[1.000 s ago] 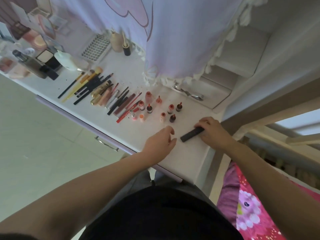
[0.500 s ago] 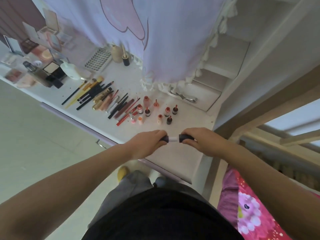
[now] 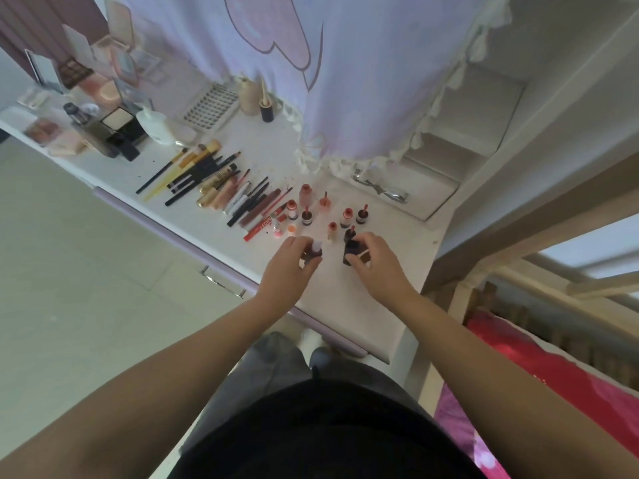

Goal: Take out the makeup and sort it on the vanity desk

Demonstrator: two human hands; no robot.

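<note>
Your dark lipstick tube is in two pieces. The lipstick base with its pale collar stands upright in your left hand, fingers curled round its lower part, held just over the white worktop. The dark squarish cap is pinched by your right hand at its near end, and its long axis also looks roughly upright.

The two halves sit side by side, close but apart, the cap to the right of the base. Each hand already holds its own piece, so neither has to reach. If you mean to stand them with the rest, the cluster of small red and coral lip bottles lies just beyond your fingertips, the nearest one almost touching the cap.

Further left lies the row of dark pencils and gold-handled brushes, and past that the compacts and palettes.
</note>
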